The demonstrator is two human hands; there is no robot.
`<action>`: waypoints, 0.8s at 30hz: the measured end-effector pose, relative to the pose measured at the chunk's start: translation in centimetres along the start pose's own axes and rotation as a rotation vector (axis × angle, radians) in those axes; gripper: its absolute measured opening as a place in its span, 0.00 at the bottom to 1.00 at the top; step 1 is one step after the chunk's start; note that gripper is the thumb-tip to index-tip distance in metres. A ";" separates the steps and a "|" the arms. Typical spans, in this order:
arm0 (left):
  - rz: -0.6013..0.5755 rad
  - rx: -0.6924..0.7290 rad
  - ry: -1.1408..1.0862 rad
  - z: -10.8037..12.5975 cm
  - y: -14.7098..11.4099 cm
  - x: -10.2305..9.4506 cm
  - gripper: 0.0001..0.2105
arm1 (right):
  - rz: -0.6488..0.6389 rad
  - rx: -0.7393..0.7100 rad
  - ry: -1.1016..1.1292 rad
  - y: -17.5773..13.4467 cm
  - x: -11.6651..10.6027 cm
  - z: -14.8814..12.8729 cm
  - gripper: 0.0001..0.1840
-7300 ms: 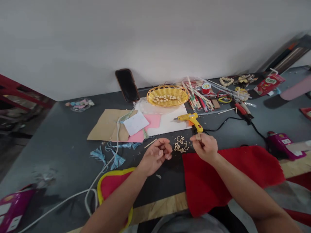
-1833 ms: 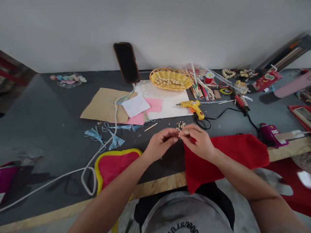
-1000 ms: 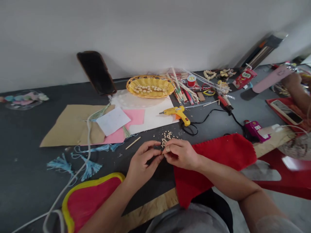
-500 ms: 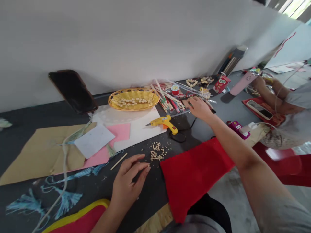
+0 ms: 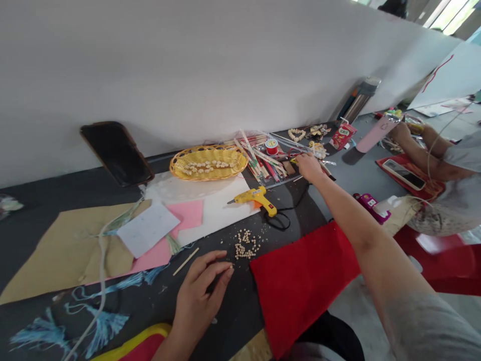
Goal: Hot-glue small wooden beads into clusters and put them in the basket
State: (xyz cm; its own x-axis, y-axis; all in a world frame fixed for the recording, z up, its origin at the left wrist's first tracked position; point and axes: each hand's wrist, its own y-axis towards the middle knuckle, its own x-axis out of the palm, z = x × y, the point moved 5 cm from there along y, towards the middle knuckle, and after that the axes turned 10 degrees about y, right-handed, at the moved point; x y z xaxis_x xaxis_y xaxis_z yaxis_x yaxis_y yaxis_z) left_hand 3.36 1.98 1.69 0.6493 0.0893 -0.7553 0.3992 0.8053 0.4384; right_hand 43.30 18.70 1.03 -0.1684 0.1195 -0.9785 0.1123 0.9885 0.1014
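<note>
Over the dark tabletop, close to its near edge, I can see the left hand half curled, thumb and index finger narrowed to a pinch on 1 small pale bead. More beads lie loosely scattered on the table, just beyond and to the right of that pinch, while 1 thin stick rests to the left of the hand.

The right arm is stretched out toward the wall. Its hand bends its fingers down among the tools and packets, next to a small brown block; from where I'm standing I can't tell whether they grip anything. A spool of red thread and a bundle of sticks lie to the left of those fingers.

Between the 2 hands a yellow glue gun lies on its side, partly on a white sheet, nozzle pointing left. Behind it, a yellow woven basket holds small pale pieces. Red cloth spreads below the right forearm and droops past the table's near edge. At the far right, a co-worker's arms reach over the same table, beyond a pink bottle.
</note>
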 end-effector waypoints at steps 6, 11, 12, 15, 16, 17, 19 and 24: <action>0.005 -0.004 -0.021 -0.1 -0.1 0.2 0.04 | 0.212 0.057 0.130 -0.1 -3.1 1.2 0.13; -0.009 -0.042 -0.102 -0.4 -0.1 0.2 0.04 | 0.369 0.020 0.351 -2.4 -7.1 0.1 0.11; -0.030 -0.073 -0.152 -0.4 -0.1 0.2 0.04 | 0.377 -0.021 0.429 -3.4 -7.7 -0.8 0.11; -0.110 -0.184 -0.445 -0.1 -0.1 0.1 0.04 | 0.286 -0.156 0.651 -7.3 -8.5 -5.4 0.10; -0.136 -0.208 -0.592 0.3 -0.2 0.1 0.04 | 0.163 -0.207 0.879 -8.9 -8.1 -7.4 0.08; -0.147 -0.223 -0.745 0.7 -0.2 0.0 0.05 | 0.034 -0.233 1.072 -10.7 -7.6 -9.5 0.07; -0.199 -0.251 -1.007 1.6 -0.3 0.1 0.05 | -0.206 -0.240 1.251 -14.1 -6.3 -13.6 0.08; -0.258 -0.397 -1.166 2.3 -1.2 0.7 0.10 | -0.372 -0.361 1.097 -18.5 -3.2 -19.7 0.10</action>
State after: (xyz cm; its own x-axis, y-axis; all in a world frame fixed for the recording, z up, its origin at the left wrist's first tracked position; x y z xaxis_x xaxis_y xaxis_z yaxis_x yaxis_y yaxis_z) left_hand 4.81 -0.23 1.77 0.8472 -0.5031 0.1707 0.5086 0.8609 0.0130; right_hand 22.45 1.83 5.85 -0.8919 -0.3352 -0.3036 -0.3696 0.9271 0.0622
